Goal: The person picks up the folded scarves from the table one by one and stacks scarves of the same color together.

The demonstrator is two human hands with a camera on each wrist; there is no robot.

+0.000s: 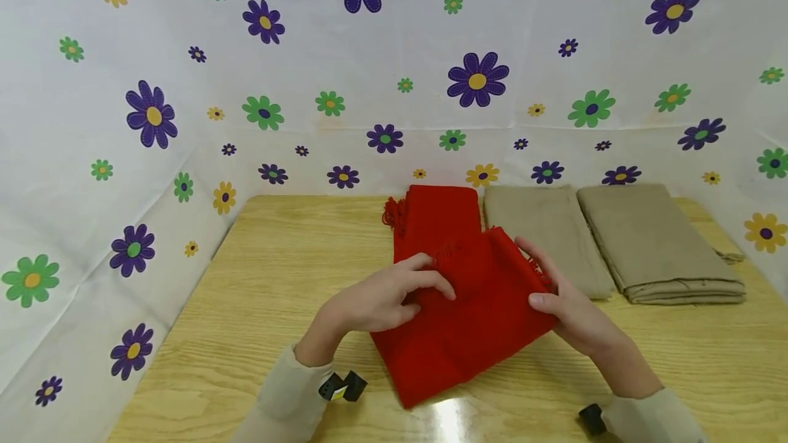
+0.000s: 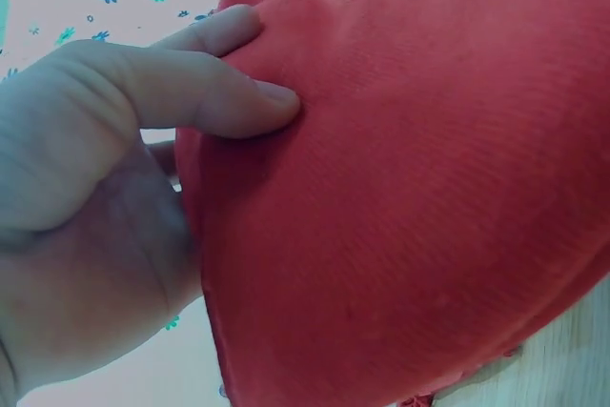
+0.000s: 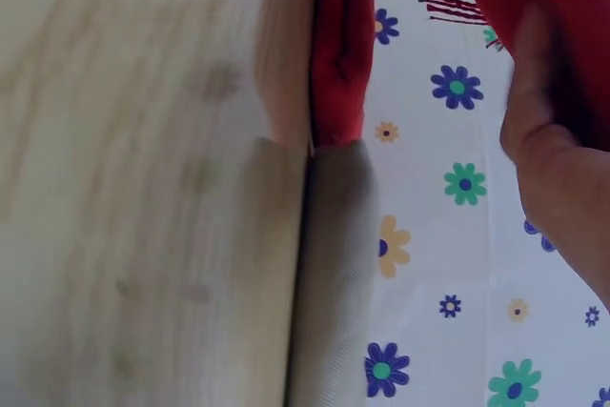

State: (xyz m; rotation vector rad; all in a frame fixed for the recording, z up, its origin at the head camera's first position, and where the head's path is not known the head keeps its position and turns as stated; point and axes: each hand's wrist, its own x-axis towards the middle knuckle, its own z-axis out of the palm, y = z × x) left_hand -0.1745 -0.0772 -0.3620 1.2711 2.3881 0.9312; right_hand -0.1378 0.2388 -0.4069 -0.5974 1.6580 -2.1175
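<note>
A red fringed scarf (image 1: 474, 327), folded into a flat panel, is held tilted above the front middle of the table. My left hand (image 1: 384, 298) grips its left side; in the left wrist view the thumb presses the near face of the red cloth (image 2: 400, 178) and part of the hand is behind the edge. At the upper right edge my right hand (image 1: 581, 316) pinches the scarf, thumb in front and fingers behind, near some fringe. Just beyond lies another folded red fringed cloth (image 1: 440, 214), partly hidden by the held one.
Two folded beige cloths, one in the middle (image 1: 542, 231) and one at the right (image 1: 659, 245), lie beside the red one at the back of the wooden table (image 1: 265, 279). A white flowered sheet (image 1: 394, 39) hangs behind and at the sides.
</note>
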